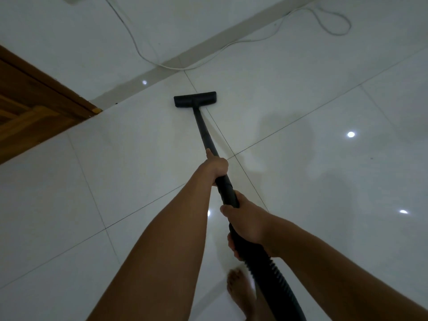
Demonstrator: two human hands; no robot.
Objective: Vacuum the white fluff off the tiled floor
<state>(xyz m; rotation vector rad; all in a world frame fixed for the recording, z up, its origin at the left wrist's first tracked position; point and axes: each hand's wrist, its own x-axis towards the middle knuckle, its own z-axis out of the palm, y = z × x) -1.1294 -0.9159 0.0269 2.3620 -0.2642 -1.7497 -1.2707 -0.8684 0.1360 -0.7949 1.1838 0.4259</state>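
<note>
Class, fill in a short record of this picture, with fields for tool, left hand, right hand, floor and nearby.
tool: black plastic vacuum wand, its flat black floor head on the tiles
left: left hand grips the wand, nearer the head
right: right hand grips the wand's end by the ribbed black hose
floor: glossy white tiled floor; no fluff visible
nearby: white cable, brown wooden door, bare foot

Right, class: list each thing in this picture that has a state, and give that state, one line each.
Floor head: flat on the tiled floor.
Wand: tilted, gripped by left hand.
Hose: gripped by right hand near its top end.
White cable: slack, looped on the floor.
White fluff: none visible.
</note>
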